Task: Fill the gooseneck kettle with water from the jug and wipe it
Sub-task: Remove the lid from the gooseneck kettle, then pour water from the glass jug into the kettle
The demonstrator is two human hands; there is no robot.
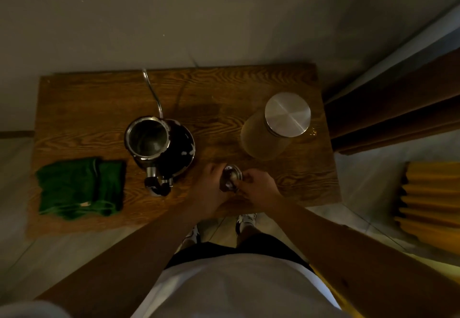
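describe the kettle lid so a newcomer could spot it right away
Start at the wooden table. Between the open kettle and the steel-capped jug, near the front edge, both hands meet. The lid is the small shiny metal disc they hold, far smaller than the jug's cap.

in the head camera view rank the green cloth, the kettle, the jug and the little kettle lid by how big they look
Largest to smallest:
1. Green cloth, folded flat on the table.
2. Kettle and jug: bodies look alike; the kettle's spout adds length, so no firm ranking.
3. Kettle lid, smallest, held between left hand and right hand.
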